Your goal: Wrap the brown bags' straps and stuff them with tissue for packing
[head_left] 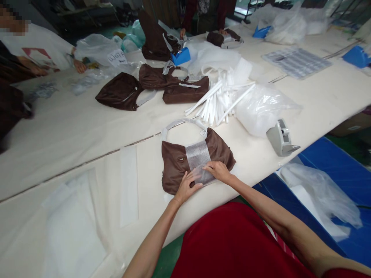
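Note:
A brown handbag [174, 162] lies on the table in front of me, its wrapped handle [181, 122] pointing away. Around its middle runs a band of translucent foam wrap [198, 153]. My left hand [185, 188] rests on the near edge of the bag, fingers spread over the wrap's loose end. At the right side of that end, my right hand [219, 170] pinches the wrap between thumb and fingers. The bag's underside is hidden.
White foam strips [214, 102] and a plastic bag [261, 106] lie beyond the handbag, near a grey tape dispenser [281, 139]. More brown handbags [120, 92] lie at the back. White sheets [72, 227] are at left. Other people stand across the table.

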`<action>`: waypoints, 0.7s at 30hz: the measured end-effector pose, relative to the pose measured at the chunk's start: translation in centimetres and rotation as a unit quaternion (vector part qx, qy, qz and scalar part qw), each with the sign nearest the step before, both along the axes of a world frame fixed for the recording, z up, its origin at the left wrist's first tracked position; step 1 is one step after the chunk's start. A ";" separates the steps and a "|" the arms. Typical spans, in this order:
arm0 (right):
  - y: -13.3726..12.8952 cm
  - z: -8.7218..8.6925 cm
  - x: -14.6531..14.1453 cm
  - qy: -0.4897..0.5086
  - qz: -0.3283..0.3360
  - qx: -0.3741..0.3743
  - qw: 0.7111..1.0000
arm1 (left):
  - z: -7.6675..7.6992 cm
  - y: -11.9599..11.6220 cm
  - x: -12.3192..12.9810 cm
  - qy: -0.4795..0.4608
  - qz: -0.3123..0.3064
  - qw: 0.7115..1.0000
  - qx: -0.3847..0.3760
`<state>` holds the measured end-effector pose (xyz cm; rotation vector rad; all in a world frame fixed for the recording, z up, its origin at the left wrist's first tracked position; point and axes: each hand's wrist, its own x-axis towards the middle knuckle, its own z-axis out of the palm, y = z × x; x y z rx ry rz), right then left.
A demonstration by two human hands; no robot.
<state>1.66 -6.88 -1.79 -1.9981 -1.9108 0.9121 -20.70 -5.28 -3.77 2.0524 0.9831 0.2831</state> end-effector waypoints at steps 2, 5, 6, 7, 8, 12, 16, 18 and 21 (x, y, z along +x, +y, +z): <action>0.1 -0.2 -0.4 -0.022 -0.026 -0.012 0.999 | -0.4 -0.4 0.7 -0.023 0.100 0.994 0.031; 0.4 -0.4 -1.0 -0.048 -0.054 -0.023 0.997 | -0.9 -0.9 1.7 -0.020 0.184 0.981 0.065; 0.6 -0.5 -1.2 -0.052 -0.064 -0.026 0.996 | -1.1 -1.1 2.0 -0.012 0.199 0.977 0.075; 0.7 -0.6 -1.3 -0.054 -0.074 -0.030 0.995 | -1.2 -1.2 2.3 -0.003 0.216 0.973 0.085; 0.8 -0.7 -1.4 -0.054 -0.084 -0.033 0.994 | -1.3 -1.3 2.5 0.007 0.234 0.968 0.095; 1.3 -1.1 -1.7 -0.044 -0.126 -0.036 0.990 | -1.3 -1.2 3.3 0.038 0.278 0.952 0.125; 1.7 -1.1 -2.0 -0.042 -0.138 -0.024 0.989 | 0.0 -0.6 3.9 0.025 0.279 0.950 0.137; 1.8 -1.2 -2.1 -0.047 -0.123 0.001 0.991 | 0.3 -0.1 3.6 0.043 0.282 0.951 0.122; 1.7 -2.0 -2.0 -0.086 -0.110 0.104 0.985 | -1.6 1.2 2.3 0.103 0.284 0.951 0.059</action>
